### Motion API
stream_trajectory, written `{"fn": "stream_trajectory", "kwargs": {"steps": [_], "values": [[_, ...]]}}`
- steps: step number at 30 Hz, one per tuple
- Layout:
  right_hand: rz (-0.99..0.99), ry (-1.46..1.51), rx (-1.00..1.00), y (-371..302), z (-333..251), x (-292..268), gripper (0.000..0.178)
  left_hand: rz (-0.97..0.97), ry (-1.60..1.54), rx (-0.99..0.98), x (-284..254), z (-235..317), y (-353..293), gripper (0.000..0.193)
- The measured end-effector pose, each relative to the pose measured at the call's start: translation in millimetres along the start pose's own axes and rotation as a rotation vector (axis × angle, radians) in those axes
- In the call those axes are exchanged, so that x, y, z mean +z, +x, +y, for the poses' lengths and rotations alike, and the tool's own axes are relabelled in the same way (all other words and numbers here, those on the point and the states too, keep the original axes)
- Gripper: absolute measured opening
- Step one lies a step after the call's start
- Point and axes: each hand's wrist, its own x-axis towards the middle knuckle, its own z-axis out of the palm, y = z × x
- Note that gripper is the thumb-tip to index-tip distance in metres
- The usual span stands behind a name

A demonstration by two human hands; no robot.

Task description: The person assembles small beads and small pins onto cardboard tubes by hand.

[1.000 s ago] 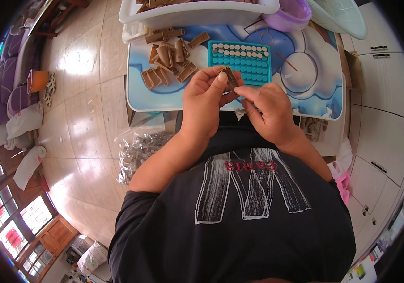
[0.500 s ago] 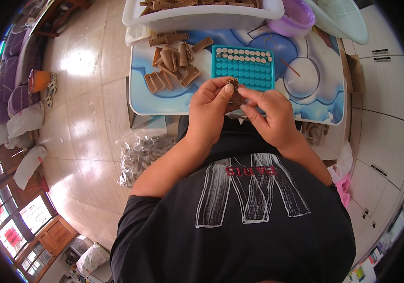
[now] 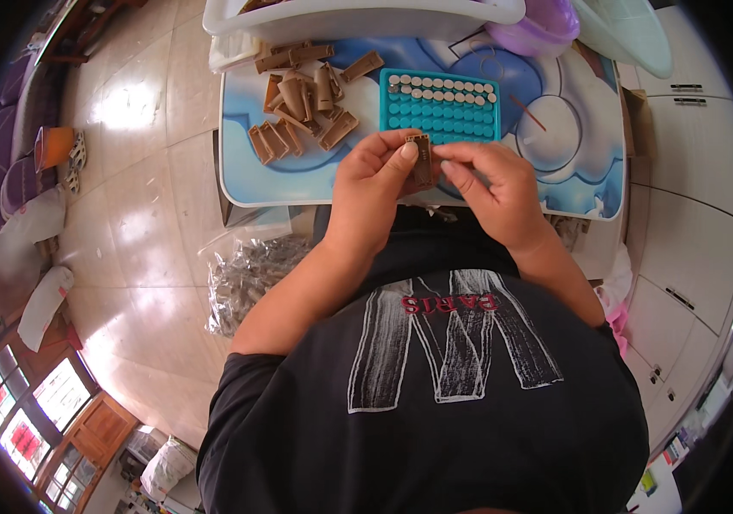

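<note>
Hands lifted slightly; brown piece [image 3: 420,158] pinched between left hand [image 3: 376,176] and right hand [image 3: 490,184] (above teal tray [image 3: 443,107]).

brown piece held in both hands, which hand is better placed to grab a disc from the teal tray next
Probably the right hand: the left hand pinches the brown piece, and the teal tray lies just beyond the right fingers.

A brown plastic piece [image 3: 420,158] is showing between the hands. Beyond it, a teal tray [image 3: 442,107] is carrying a far row of pale discs. The tabletop [image 3: 246,171] is showing a blue-and-white swirl pattern. Tan-brown pieces [image 3: 302,98] are lying far left, a lilac bowl [image 3: 538,21] far right.
</note>
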Motion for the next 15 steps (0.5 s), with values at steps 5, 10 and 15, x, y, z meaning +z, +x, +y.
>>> {"fn": "stream_trajectory", "kwargs": {"steps": [5,10,15], "values": [[0.261,-0.23,-0.047,21,28,-13,0.01,0.013,-0.03,-0.075,-2,6,0,0.024],[0.327,-0.373,0.01,28,56,-20,0.01,-0.002,-0.06,-0.107,-3,3,4,0.026],[0.301,-0.398,-0.048,27,66,-15,0.013,-0.034,-0.051,-0.169,3,3,5,0.03]]}}
